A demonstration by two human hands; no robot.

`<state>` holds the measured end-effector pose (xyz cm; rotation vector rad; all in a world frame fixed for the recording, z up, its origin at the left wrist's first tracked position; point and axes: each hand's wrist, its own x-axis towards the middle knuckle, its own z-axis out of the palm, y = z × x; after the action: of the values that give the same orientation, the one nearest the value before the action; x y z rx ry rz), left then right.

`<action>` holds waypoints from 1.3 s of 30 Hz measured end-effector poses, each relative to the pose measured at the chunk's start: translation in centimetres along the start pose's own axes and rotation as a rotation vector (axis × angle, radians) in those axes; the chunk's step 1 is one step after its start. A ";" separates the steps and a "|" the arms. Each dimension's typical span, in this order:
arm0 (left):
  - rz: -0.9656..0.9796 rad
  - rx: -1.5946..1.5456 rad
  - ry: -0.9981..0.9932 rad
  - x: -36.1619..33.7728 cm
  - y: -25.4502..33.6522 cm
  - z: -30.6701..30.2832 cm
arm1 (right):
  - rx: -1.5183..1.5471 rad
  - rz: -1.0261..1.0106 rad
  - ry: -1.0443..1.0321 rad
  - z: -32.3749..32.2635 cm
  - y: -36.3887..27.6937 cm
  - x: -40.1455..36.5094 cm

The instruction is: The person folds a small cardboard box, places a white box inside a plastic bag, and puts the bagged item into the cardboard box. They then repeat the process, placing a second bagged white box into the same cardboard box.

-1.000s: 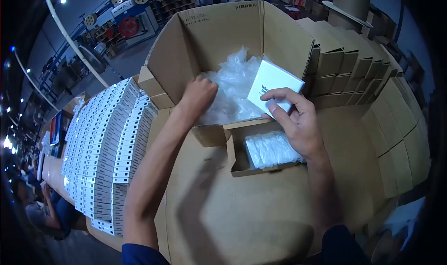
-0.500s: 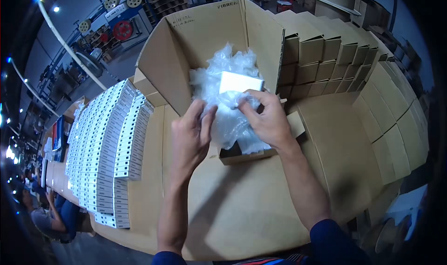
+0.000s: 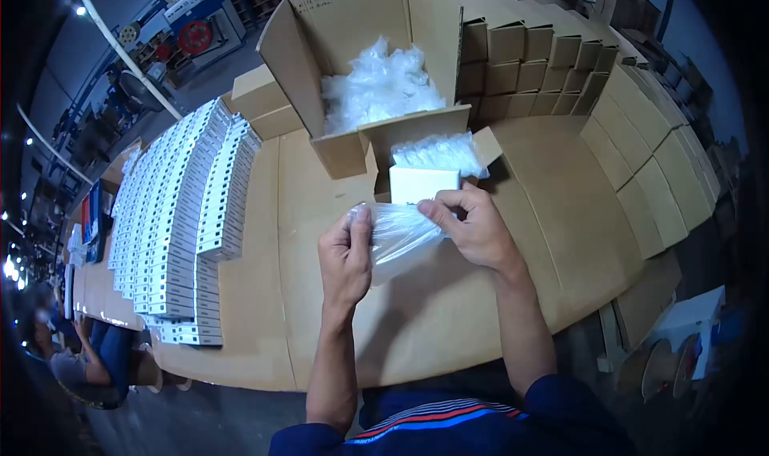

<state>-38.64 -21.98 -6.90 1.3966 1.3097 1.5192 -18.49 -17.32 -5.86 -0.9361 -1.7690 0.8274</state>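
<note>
A clear plastic bag is stretched between my two hands over the table. My left hand pinches its left end between thumb and fingers. With thumb and forefinger, my right hand grips the other end. A flat white box shows just beyond the bag, its right corner at my right fingers, which hide part of it. Behind it, a small open cardboard box has clear plastic wrap in it.
A large open carton full of clear plastic bags stands at the back. White boxes are stacked in rows on the left. Brown cardboard boxes line the right side. A seated person is at far left.
Both hands have drawn back from the large carton with the plastic bag and the white box. The crumpled bag is now pulled out taut between them. The camera view has shifted.
</note>
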 end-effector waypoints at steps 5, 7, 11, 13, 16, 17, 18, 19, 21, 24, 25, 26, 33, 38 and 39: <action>-0.114 -0.243 0.079 -4.4 -0.7 0.6 | 0.532 0.273 0.111 1.8 1.9 -5.2; -0.114 -0.239 0.034 -5.4 -1.8 0.1 | 0.620 0.242 0.072 3.4 0.3 -6.6; -0.200 -0.276 -0.007 -7.1 -1.6 -0.8 | 0.599 0.318 0.013 5.5 1.2 -8.2; -0.167 -0.291 0.037 -7.2 -1.0 -0.8 | 0.575 0.335 0.025 5.7 0.7 -8.3; -0.154 -0.258 0.022 -7.8 -2.5 -1.5 | 0.525 0.284 0.029 6.2 1.7 -8.6; -0.150 -0.238 0.021 -8.1 -2.8 -1.6 | 0.521 0.277 0.018 6.3 2.2 -8.9; -0.178 -0.183 0.072 -8.3 -2.2 -1.6 | 0.518 0.273 0.008 6.3 2.5 -9.2; -0.150 -0.135 0.078 -8.6 -2.6 -1.9 | 0.546 0.310 0.049 6.5 2.5 -9.4; -0.086 -0.042 0.084 -8.9 -3.9 -3.6 | 0.597 0.376 0.138 6.6 2.6 -9.5; -0.181 -0.100 0.131 -9.8 -2.4 -4.8 | 0.902 0.551 0.184 6.0 3.0 -9.8; -0.081 0.089 0.186 -9.9 -2.8 -4.7 | 0.999 0.616 0.190 5.7 3.0 -10.0; 0.111 0.250 0.126 -9.8 -2.8 -4.6 | 1.060 0.655 0.164 5.6 3.3 -10.4; 0.442 0.408 -0.021 -10.2 -3.0 -2.3 | 0.862 0.757 0.061 7.7 4.5 -13.0; -0.022 0.286 0.237 -10.3 -3.4 -0.5 | 0.570 0.211 0.033 4.3 3.9 -12.9; -0.035 0.296 0.231 -10.2 -3.6 -0.3 | 0.446 0.183 0.006 4.0 3.6 -12.8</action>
<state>-37.52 -30.70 -13.22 1.3969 1.7504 1.5455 -17.96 -27.19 -15.60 -0.8022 -1.4205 1.2720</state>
